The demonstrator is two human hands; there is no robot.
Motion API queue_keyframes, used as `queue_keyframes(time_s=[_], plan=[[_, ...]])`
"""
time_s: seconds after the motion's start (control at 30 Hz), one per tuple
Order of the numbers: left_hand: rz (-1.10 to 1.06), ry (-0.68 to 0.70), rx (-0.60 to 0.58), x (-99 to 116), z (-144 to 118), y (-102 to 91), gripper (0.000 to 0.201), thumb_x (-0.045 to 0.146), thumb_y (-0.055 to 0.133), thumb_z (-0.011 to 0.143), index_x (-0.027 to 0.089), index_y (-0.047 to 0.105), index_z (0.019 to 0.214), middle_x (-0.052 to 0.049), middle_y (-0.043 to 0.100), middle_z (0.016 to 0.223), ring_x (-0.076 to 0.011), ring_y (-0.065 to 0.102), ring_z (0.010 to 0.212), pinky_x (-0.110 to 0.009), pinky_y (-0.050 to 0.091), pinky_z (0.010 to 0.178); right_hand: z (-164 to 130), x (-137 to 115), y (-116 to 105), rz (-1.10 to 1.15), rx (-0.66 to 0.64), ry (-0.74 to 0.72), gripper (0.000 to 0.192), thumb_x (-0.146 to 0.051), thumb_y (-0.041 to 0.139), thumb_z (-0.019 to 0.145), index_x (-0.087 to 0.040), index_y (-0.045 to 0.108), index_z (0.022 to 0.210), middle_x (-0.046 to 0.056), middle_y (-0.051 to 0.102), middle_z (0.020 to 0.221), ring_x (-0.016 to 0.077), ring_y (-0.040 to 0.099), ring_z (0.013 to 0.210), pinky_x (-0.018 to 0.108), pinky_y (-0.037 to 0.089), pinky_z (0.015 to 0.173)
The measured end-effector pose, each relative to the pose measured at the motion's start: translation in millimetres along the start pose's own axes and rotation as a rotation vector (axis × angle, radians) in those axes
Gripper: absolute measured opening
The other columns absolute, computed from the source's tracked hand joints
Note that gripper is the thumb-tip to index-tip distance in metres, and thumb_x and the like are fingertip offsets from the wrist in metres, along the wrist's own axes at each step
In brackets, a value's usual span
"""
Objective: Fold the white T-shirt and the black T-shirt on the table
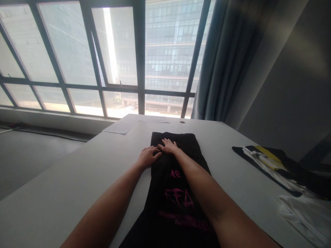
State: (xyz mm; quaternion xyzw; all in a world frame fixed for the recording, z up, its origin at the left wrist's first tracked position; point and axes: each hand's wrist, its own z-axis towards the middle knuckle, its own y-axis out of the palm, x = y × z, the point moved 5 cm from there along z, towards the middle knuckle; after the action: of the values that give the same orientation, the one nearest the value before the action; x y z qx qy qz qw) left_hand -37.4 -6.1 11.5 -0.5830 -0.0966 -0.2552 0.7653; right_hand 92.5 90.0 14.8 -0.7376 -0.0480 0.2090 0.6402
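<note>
A black garment with pink lettering [178, 198] lies lengthwise on the white table, its far part narrowed to a strip and its near part widening toward me. My right hand [169, 146] rests flat on the far part of the cloth, fingers spread. At the garment's left edge, my left hand [149, 156] touches the fabric with its fingers stretched out and the thumb apart. The two hands are close together, fingertips nearly meeting. My right forearm covers some of the lettering and the cloth's right side.
The white table [111, 165] reaches toward a window wall. On its right side lie a pile of black, white and yellow clothes [274, 165] and a white cloth [307, 217]. Paper sheets [117, 128] lie at the far left. A grey-blue curtain [227, 62] hangs behind.
</note>
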Motion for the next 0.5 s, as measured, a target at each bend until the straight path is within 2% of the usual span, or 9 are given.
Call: queue_keyframes(time_s=[0.07, 0.17, 0.37, 0.5], plan=[[0.008, -0.006, -0.008, 0, 0, -0.1, 0.035, 0.049, 0.053, 0.091, 0.031, 0.072, 0.114, -0.001, 0.062, 0.137, -0.0240, 0.047, 0.135, -0.043, 0.030, 0.116, 0, 4, 1, 0.023, -0.040, -0.010, 0.073, -0.064, 0.024, 0.099, -0.020, 0.018, 0.158, 0.008, 0.008, 0.164, 0.0232, 0.005, 0.151, 0.051, 0.005, 0.120], [0.013, -0.001, -0.020, 1, 1, -1.1, 0.034, 0.048, 0.053, 0.091, 0.031, 0.072, 0.114, 0.000, 0.062, 0.137, -0.0239, 0.046, 0.136, -0.043, 0.029, 0.117, -15, 10, -7, 0.009, -0.048, -0.017, 0.073, -0.064, 0.022, 0.099, -0.021, 0.017, 0.158, 0.008, 0.008, 0.164, 0.0246, 0.005, 0.151, 0.053, 0.005, 0.119], [-0.027, 0.004, 0.000, 1, 2, -2.5, 0.034, 0.047, 0.053, 0.089, 0.030, 0.074, 0.110, 0.000, 0.062, 0.137, -0.0238, 0.049, 0.134, -0.041, 0.033, 0.116, -84, 15, -8, -0.069, -0.127, -0.031, 0.080, -0.070, 0.038, 0.093, -0.028, 0.017, 0.158, 0.010, 0.006, 0.164, 0.0367, 0.005, 0.149, 0.066, 0.007, 0.114], [-0.086, 0.012, 0.066, -6, 3, -2.4, 0.036, 0.048, 0.053, 0.089, 0.027, 0.075, 0.108, -0.002, 0.060, 0.139, -0.0242, 0.051, 0.132, -0.039, 0.036, 0.114, -108, 13, 2, -0.071, -0.142, -0.090, 0.061, -0.058, 0.029, 0.100, -0.035, 0.021, 0.156, 0.003, 0.006, 0.164, 0.0355, 0.003, 0.149, 0.072, 0.008, 0.111]])
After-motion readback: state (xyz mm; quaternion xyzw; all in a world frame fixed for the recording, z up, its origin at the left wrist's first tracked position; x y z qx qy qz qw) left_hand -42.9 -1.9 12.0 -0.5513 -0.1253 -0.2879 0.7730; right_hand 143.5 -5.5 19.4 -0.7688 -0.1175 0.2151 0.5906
